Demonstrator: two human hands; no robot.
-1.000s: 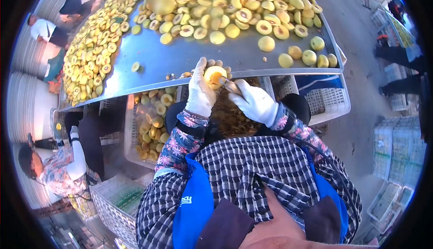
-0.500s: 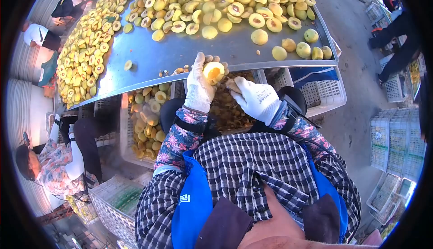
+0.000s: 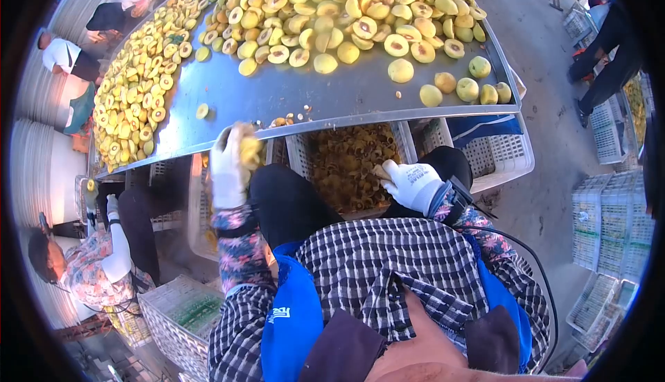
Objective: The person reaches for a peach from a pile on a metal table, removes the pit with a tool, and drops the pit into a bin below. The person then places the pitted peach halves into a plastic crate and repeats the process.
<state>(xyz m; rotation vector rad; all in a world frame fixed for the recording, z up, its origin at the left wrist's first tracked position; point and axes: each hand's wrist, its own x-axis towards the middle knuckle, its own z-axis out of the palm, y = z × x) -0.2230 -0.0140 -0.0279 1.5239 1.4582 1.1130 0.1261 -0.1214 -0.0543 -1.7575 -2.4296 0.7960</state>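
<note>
My left hand (image 3: 228, 167), in a white glove, is blurred with motion and holds a yellow fruit half (image 3: 248, 148) over the white crate of fruit halves (image 3: 201, 229) at the lower left, under the table's edge. My right hand (image 3: 410, 184), also gloved, grips a small pitting tool (image 3: 380, 171) above the white crate of brown pits (image 3: 346, 164) between my knees. The steel table (image 3: 291, 94) ahead carries several halved yellow fruits (image 3: 332, 8) and a few whole ones (image 3: 467, 88) at its right corner.
A seated person in a floral top (image 3: 90, 264) works at lower left. More people (image 3: 69, 56) sit along the table's far left side. Stacked white crates (image 3: 609, 223) stand on the floor at right, where a person in dark clothes (image 3: 609, 42) stands. A wire basket (image 3: 176, 313) sits near my left knee.
My left hand has swung left and down from the table's edge with the fruit half, away from my right hand. The right hand dropped lower over the pit crate.
</note>
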